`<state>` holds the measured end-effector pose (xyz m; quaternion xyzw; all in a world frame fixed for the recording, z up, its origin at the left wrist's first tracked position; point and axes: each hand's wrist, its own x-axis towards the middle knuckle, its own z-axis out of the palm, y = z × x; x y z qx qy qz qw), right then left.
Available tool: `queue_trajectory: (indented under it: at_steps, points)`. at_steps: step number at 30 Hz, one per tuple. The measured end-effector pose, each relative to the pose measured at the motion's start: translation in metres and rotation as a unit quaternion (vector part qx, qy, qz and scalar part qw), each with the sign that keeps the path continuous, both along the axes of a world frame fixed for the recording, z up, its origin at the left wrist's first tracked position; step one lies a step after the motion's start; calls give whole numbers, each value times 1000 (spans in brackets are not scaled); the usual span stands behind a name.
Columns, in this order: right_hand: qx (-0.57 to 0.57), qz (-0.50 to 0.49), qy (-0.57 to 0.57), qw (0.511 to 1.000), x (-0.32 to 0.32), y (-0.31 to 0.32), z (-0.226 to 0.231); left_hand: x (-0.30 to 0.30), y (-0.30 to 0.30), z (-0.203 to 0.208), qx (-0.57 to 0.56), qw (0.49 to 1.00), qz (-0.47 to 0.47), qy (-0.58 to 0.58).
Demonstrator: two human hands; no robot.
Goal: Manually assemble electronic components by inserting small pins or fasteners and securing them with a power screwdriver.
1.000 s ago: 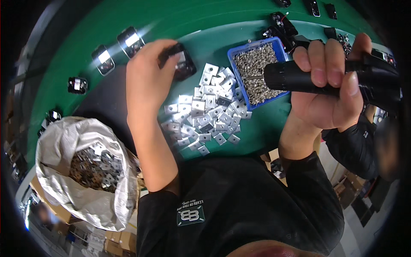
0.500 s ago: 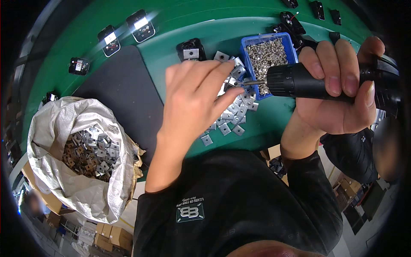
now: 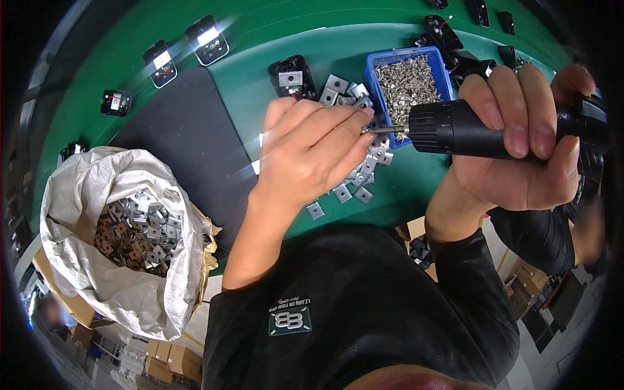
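- Right hand [image 3: 520,149]: grip clamped around the black cylindrical body of a powered screwdriver [image 3: 468,130], held level, nose pointing toward the person's left.
- Metal bit [image 3: 385,130] sticks out of the screwdriver's nose; its tip meets the fingertips of the left hand.
- Left hand [image 3: 312,153]: raised above the counter, fingers bunched together at the bit's tip. Something small and shiny shows between the fingertips; too small to tell what it is.
- Green counter [image 3: 260,97] lies under both hands.
- Heap of small square silver metal plates [image 3: 354,175], each with a centre hole, lies on the counter directly under and just beyond the left hand; a few strays sit nearer the person.
- Blue rectangular plastic tray [image 3: 380,65] full of small silver screws stands just behind the bit, touching the heap of plates.
- Small black housing with a silver plate set in it [image 3: 292,77] rests just left of the heap.
- Three similar black housings [image 3: 207,39] are spread along the counter's far left, well apart from the hands.
- More dark parts [image 3: 445,32] cluster beyond the tray.
- Dark grey rectangular mat [image 3: 188,143] lies on the counter to the left of the left hand.
- White woven sack [image 3: 117,260], mouth open and rolled down, sits at the lower left off the counter's edge, holding many more square plates.
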<state>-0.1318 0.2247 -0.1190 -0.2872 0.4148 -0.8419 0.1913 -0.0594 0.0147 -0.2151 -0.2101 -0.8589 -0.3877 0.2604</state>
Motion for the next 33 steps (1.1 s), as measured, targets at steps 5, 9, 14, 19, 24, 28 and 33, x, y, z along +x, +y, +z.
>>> queue_trajectory:
  at_steps: [5, 9, 14, 19, 24, 28, 33]
  points:
    - [12, -3, 3, 1000, -1, -4, 0, -1, -1, -2, 9, 1000, 0, 30]
    - [-52, -71, 1, 996, 8, -13, -8, -1, 0, -4, 16, 999, 0, 32]
    - [41, -4, 14, 999, 0, -8, -2, -1, -3, -6, 20, 1000, 5, 18]
    - [-37, -51, 49, 997, 8, -32, -15, -3, -3, -9, 41, 999, 25, 18]
    - [-2, -30, 78, 996, 3, -42, -18, -2, -10, -16, 45, 998, 30, 11]
    - [110, -101, 147, 978, -3, -49, -14, -4, -15, -13, 55, 996, 43, -46]
    - [-12, 49, 126, 991, -10, -45, -17, -7, -20, -14, 52, 997, 31, -54]
